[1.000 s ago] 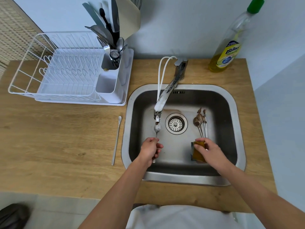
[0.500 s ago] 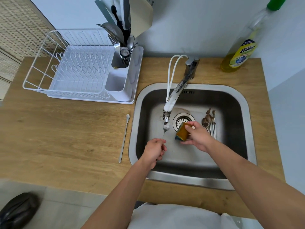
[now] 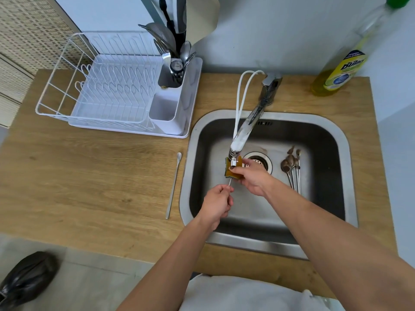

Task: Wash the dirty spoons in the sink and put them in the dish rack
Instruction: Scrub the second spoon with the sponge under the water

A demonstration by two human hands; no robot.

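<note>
My left hand (image 3: pixel 216 202) grips the thin handle of a spoon (image 3: pixel 229 182) over the steel sink (image 3: pixel 345 140). The spoon's bowl is hidden inside a yellow and green sponge (image 3: pixel 234 168), which my right hand (image 3: pixel 251 176) pinches around it just under the tap spout (image 3: pixel 239 140). Several dirty spoons (image 3: pixel 292 167) lie on the sink floor to the right of the drain (image 3: pixel 258 161). One long spoon (image 3: pixel 174 185) lies on the wooden counter left of the sink. The white dish rack (image 3: pixel 107 86) stands at the back left.
The rack's cutlery holder (image 3: pixel 173 75) holds several utensils. A bottle of yellow dish soap (image 3: pixel 339 70) stands at the back right corner. The worktop (image 3: pixel 89 176) ends near my body. A dark bag (image 3: pixel 24 279) lies on the floor at lower left.
My right hand picked the sponge up from the sink floor, carried it left and closed it on the spoon's bowl under the tap. My left hand kept hold of the handle.
</note>
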